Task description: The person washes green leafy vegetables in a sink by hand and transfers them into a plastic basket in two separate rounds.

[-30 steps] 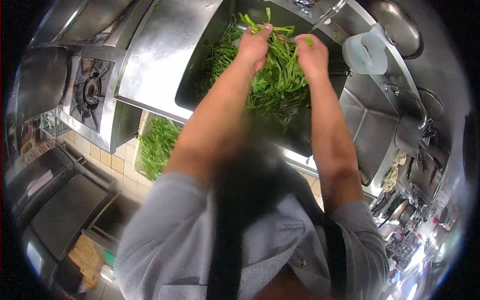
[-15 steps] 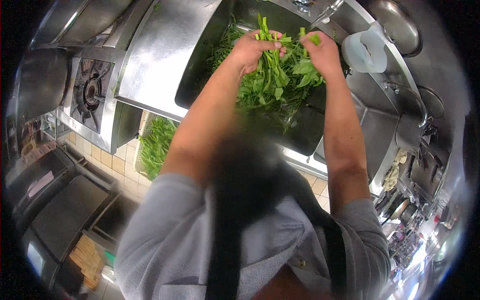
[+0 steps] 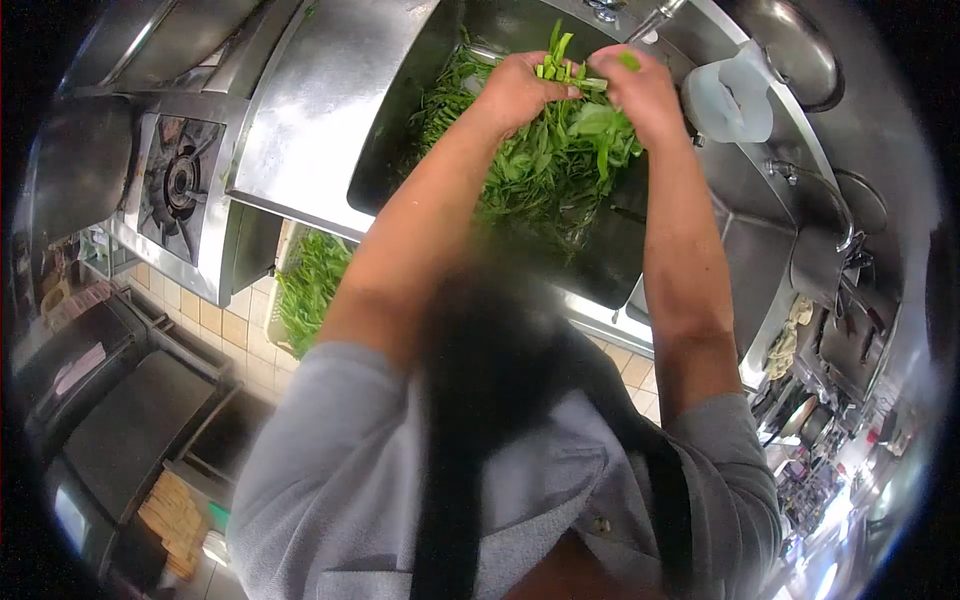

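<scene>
Over a deep steel sink [image 3: 390,140] I hold a bunch of long-stemmed leafy greens [image 3: 555,150]. My left hand [image 3: 520,88] grips the stems near their cut ends. My right hand [image 3: 645,92] is closed on the same stem ends from the right. The leaves hang down into the sink, where more greens [image 3: 450,90] lie against the far wall. A tap [image 3: 650,20] juts out just above my hands.
A white plastic jug [image 3: 735,100] stands right of the sink by steel bowls [image 3: 800,50]. A gas burner [image 3: 180,185] is at the left. A crate of greens [image 3: 310,285] sits on the tiled floor below the counter. Dark bins [image 3: 110,400] stand lower left.
Both hands have lifted the bunch out of the pile and drawn the stem ends together. The right hand has moved left to meet the left hand.
</scene>
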`<state>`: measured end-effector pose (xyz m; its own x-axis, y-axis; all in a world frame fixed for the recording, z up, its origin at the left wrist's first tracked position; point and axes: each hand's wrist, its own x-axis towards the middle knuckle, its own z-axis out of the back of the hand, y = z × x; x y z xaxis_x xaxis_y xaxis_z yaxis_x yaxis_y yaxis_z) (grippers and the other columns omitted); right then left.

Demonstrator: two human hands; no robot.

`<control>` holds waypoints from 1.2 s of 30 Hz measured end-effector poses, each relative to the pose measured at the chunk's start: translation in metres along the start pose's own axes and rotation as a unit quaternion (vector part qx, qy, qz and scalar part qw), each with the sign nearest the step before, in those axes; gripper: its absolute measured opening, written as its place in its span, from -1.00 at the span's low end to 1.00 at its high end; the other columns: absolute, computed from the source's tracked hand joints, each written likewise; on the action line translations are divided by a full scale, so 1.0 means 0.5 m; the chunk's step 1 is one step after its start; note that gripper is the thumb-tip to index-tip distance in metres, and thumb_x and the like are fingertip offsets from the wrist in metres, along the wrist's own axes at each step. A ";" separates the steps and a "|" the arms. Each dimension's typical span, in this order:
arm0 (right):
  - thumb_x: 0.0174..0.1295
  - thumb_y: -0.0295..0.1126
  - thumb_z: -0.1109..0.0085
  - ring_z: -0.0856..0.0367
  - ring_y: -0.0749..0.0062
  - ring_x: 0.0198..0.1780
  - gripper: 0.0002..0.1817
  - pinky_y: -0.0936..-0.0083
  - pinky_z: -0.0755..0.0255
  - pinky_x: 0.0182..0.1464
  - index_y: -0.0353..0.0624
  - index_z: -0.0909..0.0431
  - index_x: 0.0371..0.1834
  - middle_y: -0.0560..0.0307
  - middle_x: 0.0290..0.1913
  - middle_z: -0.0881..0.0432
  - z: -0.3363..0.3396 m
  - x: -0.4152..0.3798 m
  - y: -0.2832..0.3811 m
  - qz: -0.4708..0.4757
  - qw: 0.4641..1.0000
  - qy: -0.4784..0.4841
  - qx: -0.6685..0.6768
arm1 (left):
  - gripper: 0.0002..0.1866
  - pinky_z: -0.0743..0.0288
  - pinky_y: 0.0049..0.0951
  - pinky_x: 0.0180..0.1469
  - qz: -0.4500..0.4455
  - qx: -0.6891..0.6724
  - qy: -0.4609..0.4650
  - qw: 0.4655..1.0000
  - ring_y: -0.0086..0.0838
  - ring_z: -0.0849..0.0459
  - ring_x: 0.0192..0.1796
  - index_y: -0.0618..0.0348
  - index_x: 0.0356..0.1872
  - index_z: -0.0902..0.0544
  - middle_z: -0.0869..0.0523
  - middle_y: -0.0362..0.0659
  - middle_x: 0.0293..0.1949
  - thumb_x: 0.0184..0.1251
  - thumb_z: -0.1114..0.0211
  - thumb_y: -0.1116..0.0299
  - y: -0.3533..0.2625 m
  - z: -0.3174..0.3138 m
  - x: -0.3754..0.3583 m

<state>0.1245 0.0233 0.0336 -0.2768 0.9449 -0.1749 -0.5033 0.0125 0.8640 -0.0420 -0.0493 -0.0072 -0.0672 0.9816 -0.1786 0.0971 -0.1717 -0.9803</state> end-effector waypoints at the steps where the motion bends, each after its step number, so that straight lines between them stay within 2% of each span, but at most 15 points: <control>1: 0.14 -0.21 -0.28 -0.43 0.63 -0.49 -0.76 0.59 -0.35 -0.38 -0.09 -0.71 -0.22 0.25 -0.38 -0.67 0.014 0.009 -0.005 0.003 0.997 0.006 0.081 | -0.64 -0.51 -0.43 -0.08 0.001 0.000 -0.003 1.000 -0.50 -0.64 -0.21 0.20 -0.10 -0.71 -0.74 -0.18 -0.25 0.00 -0.53 0.49 0.011 0.005 0.000; 4: 0.13 -0.20 -0.30 -0.39 0.67 -0.49 -0.75 0.61 -0.31 -0.41 -0.10 -0.71 -0.23 0.24 -0.38 -0.66 0.025 0.019 -0.003 0.028 0.993 0.013 0.110 | -0.66 -0.52 -0.43 -0.11 -0.034 -0.012 -0.006 0.999 -0.50 -0.64 -0.25 0.18 -0.12 -0.73 -0.74 -0.18 -0.26 0.00 -0.53 0.47 0.039 0.010 0.006; 8: 0.12 -0.17 -0.33 -0.55 0.51 -0.36 -0.72 0.49 -0.45 -0.21 -0.10 -0.72 -0.22 0.19 -0.34 -0.70 -0.008 0.000 0.009 0.038 0.990 0.099 -0.096 | -0.66 -0.52 -0.42 -0.15 0.006 0.052 -0.014 0.999 -0.49 -0.64 -0.31 0.17 -0.12 -0.74 -0.75 -0.17 -0.32 0.01 -0.54 0.40 0.014 -0.001 -0.007; 9: 0.12 -0.18 -0.32 -0.60 0.47 -0.29 -0.73 0.44 -0.47 -0.11 -0.10 -0.72 -0.22 0.18 -0.31 -0.72 -0.020 0.013 -0.017 0.089 0.989 0.084 -0.085 | -0.66 -0.52 -0.42 -0.17 0.014 0.105 -0.023 0.994 -0.48 -0.64 -0.32 0.17 -0.12 -0.74 -0.75 -0.16 -0.34 0.02 -0.54 0.38 0.007 -0.004 -0.007; 13: 0.12 -0.20 -0.30 -0.61 0.48 -0.29 -0.74 0.45 -0.47 -0.12 -0.10 -0.72 -0.21 0.19 -0.33 -0.72 -0.017 0.032 -0.045 0.090 0.990 0.063 -0.084 | -0.65 -0.52 -0.41 -0.16 -0.007 0.115 -0.017 0.993 -0.48 -0.66 -0.30 0.18 -0.12 -0.74 -0.75 -0.15 -0.34 0.03 -0.54 0.35 0.017 -0.003 0.006; 16: 0.18 -0.26 -0.23 -0.54 0.54 -0.41 -0.79 0.54 -0.43 -0.27 -0.12 -0.70 -0.24 0.18 -0.40 -0.67 0.006 0.032 -0.016 0.033 0.998 -0.019 0.040 | -0.68 -0.52 -0.42 -0.15 -0.016 0.044 -0.021 0.999 -0.47 -0.66 -0.29 0.16 -0.12 -0.75 -0.76 -0.14 -0.31 0.06 -0.51 0.36 0.051 0.005 0.022; 19: 0.30 -0.33 -0.11 -0.50 0.53 -0.39 -0.78 0.52 -0.49 -0.19 -0.22 -0.59 -0.12 0.21 -0.38 -0.59 0.049 0.051 0.012 0.055 0.987 -0.030 0.150 | -0.70 -0.51 -0.40 -0.12 -0.043 0.054 -0.027 0.997 -0.47 -0.66 -0.27 0.18 -0.08 -0.74 -0.76 -0.12 -0.29 0.14 -0.46 0.37 0.062 0.022 0.016; 21: 0.33 -0.36 -0.06 -0.51 0.48 -0.34 -0.79 0.46 -0.51 -0.18 -0.24 -0.53 -0.08 0.16 -0.36 -0.57 0.063 0.049 0.038 0.035 0.927 -0.105 0.359 | -0.69 -0.51 -0.35 -0.09 -0.001 -0.133 -0.018 0.991 -0.45 -0.66 -0.25 0.23 -0.03 -0.70 -0.74 -0.10 -0.27 0.21 -0.41 0.38 0.075 0.033 0.015; 22: 0.33 -0.36 -0.06 -0.51 0.48 -0.34 -0.79 0.46 -0.51 -0.18 -0.24 -0.53 -0.08 0.16 -0.36 -0.57 0.075 0.057 0.026 0.035 0.927 -0.105 0.359 | -0.69 -0.51 -0.35 -0.09 -0.001 -0.133 -0.018 0.991 -0.45 -0.66 -0.25 0.23 -0.03 -0.70 -0.74 -0.10 -0.27 0.21 -0.41 0.38 0.080 0.037 0.016; 24: 0.33 -0.39 -0.07 -0.54 0.44 -0.31 -0.81 0.48 -0.50 -0.19 -0.23 -0.49 -0.07 0.10 -0.27 -0.62 0.102 0.068 0.005 0.073 0.934 -0.014 0.350 | -0.68 -0.50 -0.38 -0.12 0.025 -0.156 -0.045 0.986 -0.43 -0.66 -0.28 0.28 0.01 -0.67 -0.74 -0.09 -0.27 0.28 -0.37 0.36 0.065 0.039 0.008; 26: 0.31 -0.32 -0.16 -0.52 0.50 -0.36 -0.77 0.53 -0.48 -0.25 -0.23 -0.53 -0.10 0.14 -0.30 -0.61 0.078 0.048 -0.010 0.066 0.951 -0.032 0.300 | -0.68 -0.48 -0.43 -0.16 0.023 -0.174 -0.033 0.984 -0.46 -0.64 -0.30 0.24 0.02 -0.67 -0.74 -0.10 -0.27 0.30 -0.36 0.33 0.063 0.034 0.017; 28: 0.21 -0.18 -0.27 -0.51 0.54 -0.42 -0.68 0.51 -0.46 -0.29 -0.18 -0.65 -0.11 0.16 -0.31 -0.65 0.036 0.013 0.002 0.039 0.995 0.089 0.002 | -0.69 -0.47 -0.47 -0.21 0.022 -0.192 -0.020 0.981 -0.49 -0.62 -0.33 0.21 0.02 -0.68 -0.74 -0.11 -0.28 0.32 -0.35 0.29 0.062 0.027 0.026; 30: 0.17 -0.16 -0.29 -0.54 0.50 -0.43 -0.63 0.46 -0.46 -0.32 -0.20 -0.64 -0.09 0.18 -0.34 -0.66 -0.018 -0.012 -0.014 -0.010 0.984 0.157 -0.082 | -0.68 -0.41 -0.55 -0.28 0.065 -0.203 0.014 0.977 -0.58 -0.57 -0.34 0.14 0.03 -0.69 -0.74 -0.14 -0.28 0.34 -0.34 0.23 0.044 0.016 0.026; 34: 0.15 -0.08 -0.33 -0.51 0.49 -0.48 -0.60 0.45 -0.40 -0.38 -0.17 -0.66 -0.12 0.18 -0.45 -0.63 -0.052 0.001 -0.065 0.010 0.988 0.151 -0.023 | -0.64 -0.46 -0.45 -0.34 0.052 -0.219 0.029 0.974 -0.58 -0.56 -0.39 0.12 0.08 -0.67 -0.73 -0.19 -0.23 0.34 -0.35 0.19 0.049 0.010 0.025; 36: 0.16 -0.06 -0.31 -0.48 0.51 -0.50 -0.60 0.47 -0.38 -0.37 -0.18 -0.66 -0.14 0.19 -0.48 -0.58 -0.028 0.006 -0.050 -0.041 0.997 0.052 0.050 | -0.65 -0.52 -0.42 -0.26 0.019 -0.217 0.017 0.976 -0.52 -0.62 -0.36 0.13 0.10 -0.66 -0.73 -0.18 -0.20 0.38 -0.32 0.23 0.028 0.019 0.000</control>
<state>0.1248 0.0212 0.0046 -0.3235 0.9004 -0.2908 -0.4452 0.1263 0.8865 -0.0499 -0.0523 -0.0215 -0.0226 0.9785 -0.2049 0.5099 -0.1650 -0.8442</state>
